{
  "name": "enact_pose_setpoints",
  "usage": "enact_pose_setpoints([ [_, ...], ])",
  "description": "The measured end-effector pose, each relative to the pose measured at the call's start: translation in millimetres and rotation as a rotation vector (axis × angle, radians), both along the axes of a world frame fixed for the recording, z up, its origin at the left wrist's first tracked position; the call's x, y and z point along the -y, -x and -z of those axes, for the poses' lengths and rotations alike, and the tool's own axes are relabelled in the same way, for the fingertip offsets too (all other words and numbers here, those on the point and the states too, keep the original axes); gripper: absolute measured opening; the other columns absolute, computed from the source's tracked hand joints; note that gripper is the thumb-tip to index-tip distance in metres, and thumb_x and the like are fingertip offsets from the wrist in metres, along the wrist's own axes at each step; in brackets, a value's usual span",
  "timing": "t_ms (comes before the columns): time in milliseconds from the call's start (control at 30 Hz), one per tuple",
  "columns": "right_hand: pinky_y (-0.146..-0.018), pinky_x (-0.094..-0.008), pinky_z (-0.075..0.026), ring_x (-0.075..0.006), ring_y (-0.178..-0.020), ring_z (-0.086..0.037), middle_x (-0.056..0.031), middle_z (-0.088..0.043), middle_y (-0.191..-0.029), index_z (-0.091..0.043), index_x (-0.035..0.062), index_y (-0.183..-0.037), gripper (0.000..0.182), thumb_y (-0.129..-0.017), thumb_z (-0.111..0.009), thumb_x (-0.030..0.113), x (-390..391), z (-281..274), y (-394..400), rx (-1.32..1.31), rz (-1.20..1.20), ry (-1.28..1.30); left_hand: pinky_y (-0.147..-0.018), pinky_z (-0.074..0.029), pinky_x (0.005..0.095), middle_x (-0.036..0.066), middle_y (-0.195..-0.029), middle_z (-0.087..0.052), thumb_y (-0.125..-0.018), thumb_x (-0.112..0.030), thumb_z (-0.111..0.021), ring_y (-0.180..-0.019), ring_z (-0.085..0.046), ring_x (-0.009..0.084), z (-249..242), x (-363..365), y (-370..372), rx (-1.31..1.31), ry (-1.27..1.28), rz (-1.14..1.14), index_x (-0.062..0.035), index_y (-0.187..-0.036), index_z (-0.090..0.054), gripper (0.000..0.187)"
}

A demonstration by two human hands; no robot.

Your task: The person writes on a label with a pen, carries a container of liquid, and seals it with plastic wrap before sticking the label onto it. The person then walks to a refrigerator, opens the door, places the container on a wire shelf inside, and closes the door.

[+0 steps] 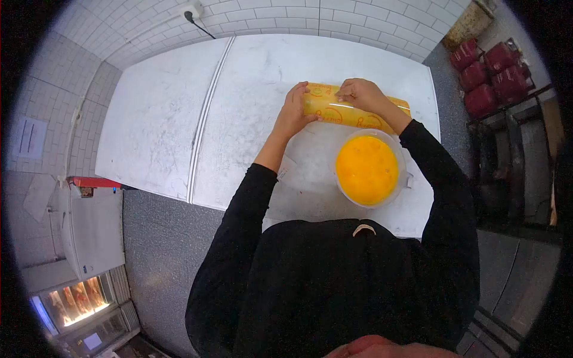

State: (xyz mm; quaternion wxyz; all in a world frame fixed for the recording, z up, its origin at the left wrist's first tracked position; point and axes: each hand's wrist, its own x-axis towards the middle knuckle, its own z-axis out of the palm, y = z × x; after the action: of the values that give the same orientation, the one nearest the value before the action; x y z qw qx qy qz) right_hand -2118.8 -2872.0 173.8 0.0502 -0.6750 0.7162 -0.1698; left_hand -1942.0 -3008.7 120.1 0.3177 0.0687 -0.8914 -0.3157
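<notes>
Bucket [403, 179] of yellow liquid beside yellow box [334, 110]

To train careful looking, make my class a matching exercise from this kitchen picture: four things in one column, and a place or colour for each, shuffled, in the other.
Things:
1. yellow box
2. round tub
3. red crates
4. wall socket

Descriptions:
A. stacked at the far right, off the table
B. on the tiled wall, cable hanging down
C. under both the left hand and the right hand
D. filled with orange-yellow liquid

Pairs: 1-C, 2-D, 3-A, 4-B
</notes>
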Motion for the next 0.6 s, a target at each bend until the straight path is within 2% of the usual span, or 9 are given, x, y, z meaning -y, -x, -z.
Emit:
enact_pose_setpoints([
  [133,-0.063,-0.0325,-0.044,-0.0235,-0.073,-0.054,-0.0052,-0.057,-0.077,-0.062,0.0087,-0.079,0.009,-0.073,-0.057,0.014,2.4,1.6,0.8,-0.024,0.007,0.028,-0.093,-0.032,0.0371,0.018,-0.12,-0.039,-0.051,-0.01,-0.077,-0.111,-0.036,0.0333,1.4,7.1,1.4,-0.014,-0.034,0.054,-0.0041,-0.104,-0.038,0.066],
  [267,-0.063,-0.0344,-0.043,-0.0256,-0.072,-0.052,-0.0077,-0.053,-0.073,-0.056,0.0059,-0.074,0.007,-0.075,-0.053,0.012,4.2,3.4,-2.8,-0.059,-0.011,0.084,-0.091,-0.034,0.0373,0.018,-0.119,-0.04,-0.058,-0.014,-0.074,-0.11,-0.038,0.0332,-1.8,11.0,0.4,-0.011,-0.031,0.081,-0.0051,-0.1,-0.044,0.052],
  [400,-0.065,-0.0355,-0.042,-0.0277,-0.074,-0.051,-0.0101,-0.052,-0.075,-0.051,0.0052,-0.077,0.005,-0.077,-0.05,0.01,7.8,5.1,-2.1,-0.123,-0.035,0.081,-0.087,-0.039,0.0364,0.014,-0.118,-0.043,-0.064,-0.023,-0.07,-0.108,-0.041,0.0307,-4.6,5.9,-1.0,0.034,0.053,0.006,-0.0072,-0.095,-0.052,0.038],
  [533,-0.068,-0.0376,-0.041,-0.0302,-0.077,-0.05,-0.0124,-0.052,-0.08,-0.049,0.0058,-0.082,0.007,-0.079,-0.046,0.011,11.8,7.7,1.8,-0.017,0.002,0.047,-0.083,-0.041,0.0347,0.01,-0.114,-0.047,-0.066,-0.027,-0.068,-0.106,-0.043,0.0284,-13.9,-7.3,0.7,0.087,0.123,-0.059,-0.009,-0.095,-0.055,0.037],
  [600,-0.07,-0.0391,-0.04,-0.0311,-0.08,-0.05,-0.0127,-0.053,-0.083,-0.049,0.0063,-0.083,0.009,-0.079,-0.045,0.012,13.6,3.5,-0.1,0.038,0.021,0.026,-0.078,-0.043,0.0344,0.008,-0.106,-0.052,-0.066,-0.03,-0.066,-0.1,-0.047,0.027,-16.3,-16.0,5.8,0.071,0.162,-0.154,-0.0087,-0.091,-0.058,0.034],
])
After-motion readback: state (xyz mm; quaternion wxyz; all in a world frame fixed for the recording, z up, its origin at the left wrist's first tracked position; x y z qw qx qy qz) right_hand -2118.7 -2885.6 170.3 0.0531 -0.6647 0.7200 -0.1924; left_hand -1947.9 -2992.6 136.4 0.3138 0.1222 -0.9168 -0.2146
